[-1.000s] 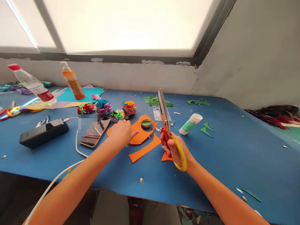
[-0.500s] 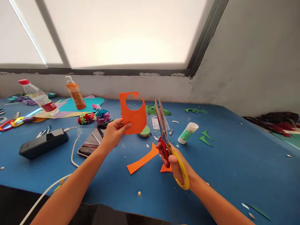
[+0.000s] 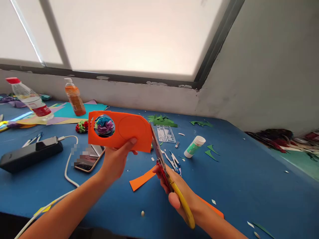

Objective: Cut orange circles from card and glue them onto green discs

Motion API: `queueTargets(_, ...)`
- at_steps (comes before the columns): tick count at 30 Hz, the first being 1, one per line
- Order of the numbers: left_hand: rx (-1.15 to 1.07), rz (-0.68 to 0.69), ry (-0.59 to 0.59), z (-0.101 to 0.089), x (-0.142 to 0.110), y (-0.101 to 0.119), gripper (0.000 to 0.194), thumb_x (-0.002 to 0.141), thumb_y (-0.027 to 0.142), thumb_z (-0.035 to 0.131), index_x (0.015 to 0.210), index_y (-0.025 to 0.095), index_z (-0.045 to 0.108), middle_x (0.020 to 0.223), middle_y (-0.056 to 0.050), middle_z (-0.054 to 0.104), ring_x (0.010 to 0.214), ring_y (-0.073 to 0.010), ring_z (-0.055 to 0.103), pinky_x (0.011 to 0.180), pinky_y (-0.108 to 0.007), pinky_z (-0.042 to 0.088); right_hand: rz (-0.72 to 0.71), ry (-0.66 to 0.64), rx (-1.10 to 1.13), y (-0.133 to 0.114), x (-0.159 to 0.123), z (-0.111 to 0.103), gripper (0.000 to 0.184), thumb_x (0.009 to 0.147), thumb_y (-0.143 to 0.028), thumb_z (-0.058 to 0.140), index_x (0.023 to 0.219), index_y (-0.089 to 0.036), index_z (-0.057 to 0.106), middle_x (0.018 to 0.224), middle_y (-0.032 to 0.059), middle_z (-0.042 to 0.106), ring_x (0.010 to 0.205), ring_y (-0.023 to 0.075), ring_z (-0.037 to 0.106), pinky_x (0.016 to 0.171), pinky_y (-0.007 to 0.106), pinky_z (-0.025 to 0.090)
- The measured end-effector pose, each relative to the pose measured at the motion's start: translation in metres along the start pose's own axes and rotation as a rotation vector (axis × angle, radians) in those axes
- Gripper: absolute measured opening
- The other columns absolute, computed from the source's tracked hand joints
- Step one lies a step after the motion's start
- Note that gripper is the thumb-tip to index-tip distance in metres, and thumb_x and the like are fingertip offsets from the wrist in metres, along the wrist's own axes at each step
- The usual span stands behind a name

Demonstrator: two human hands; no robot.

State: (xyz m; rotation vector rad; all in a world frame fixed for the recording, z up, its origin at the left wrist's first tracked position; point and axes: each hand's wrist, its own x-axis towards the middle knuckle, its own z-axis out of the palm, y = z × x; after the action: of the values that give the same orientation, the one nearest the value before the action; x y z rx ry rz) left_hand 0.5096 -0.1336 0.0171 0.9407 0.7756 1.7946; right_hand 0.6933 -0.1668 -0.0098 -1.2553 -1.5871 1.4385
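My left hand (image 3: 116, 161) pinches an orange paper sheet (image 3: 132, 131) by its lower edge and holds it up flat above the blue table (image 3: 249, 179). The sheet has a round hole at its left end and a drawn circle beside it. My right hand (image 3: 178, 196) grips red-and-yellow-handled scissors (image 3: 164, 171). Their blades point up and meet the sheet's right edge. An orange strip (image 3: 142, 179) lies on the table below the hands, and another orange scrap (image 3: 211, 208) shows behind my right wrist.
A phone (image 3: 86, 161), a black power bank (image 3: 27, 154) with a white cable, two bottles (image 3: 74, 98), paper pom-pom flowers (image 3: 104, 125), a glue stick (image 3: 194, 146), green paper scraps (image 3: 161, 120) and coloured sheets lie about the table. The wall stands behind.
My left hand has lifted the orange sheet off the table and turned it sideways. The scissors have swung over to its right edge.
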Motion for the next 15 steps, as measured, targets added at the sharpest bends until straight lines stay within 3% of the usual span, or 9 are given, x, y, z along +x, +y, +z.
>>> queueTargets(3,0.108,0.042,0.022,0.0,-0.003,-0.002,0.023,0.063,0.029,0.079,0.077,0.016,0.068,0.077,-0.001,0.066,0.058,-0.011,0.054,0.042,-0.021,0.049,-0.041,0.018,-0.094,0.007,0.004,-0.003,0.059,0.064,-0.075,0.057,0.096,-0.026,0.058,0.097,0.0073,0.056,0.079,0.0224,0.056,0.052,0.027,0.046)
queueTargets(8,0.309,0.139,-0.002,-0.004,-0.01,-0.002,0.016,0.067,0.032,0.076,0.07,0.018,0.069,0.066,0.001,0.067,0.05,-0.0118,0.057,0.044,-0.023,0.055,-0.176,-0.003,-0.283,0.017,0.008,-0.012,0.061,0.064,-0.072,0.058,0.103,-0.025,0.054,0.089,0.0058,0.054,0.07,0.02,0.051,0.051,0.027,0.043)
queueTargets(12,0.367,0.18,-0.047,-0.006,-0.013,0.0,0.017,0.068,0.033,0.076,0.063,0.018,0.069,0.061,0.001,0.067,0.045,-0.0127,0.059,0.043,-0.024,0.056,-0.242,0.041,-0.335,0.014,0.011,-0.013,0.055,0.064,-0.073,0.057,0.083,-0.022,0.051,0.073,0.0018,0.048,0.061,0.0163,0.042,0.048,0.026,0.037)
queueTargets(15,0.388,0.192,-0.042,-0.007,-0.012,0.001,0.019,0.069,0.035,0.075,0.061,0.018,0.069,0.06,0.001,0.068,0.045,-0.0131,0.06,0.044,-0.024,0.057,-0.194,0.062,-0.328,0.015,0.013,-0.011,0.046,0.076,-0.068,0.048,0.068,-0.022,0.044,0.066,0.0007,0.046,0.056,0.0149,0.038,0.046,0.026,0.035)
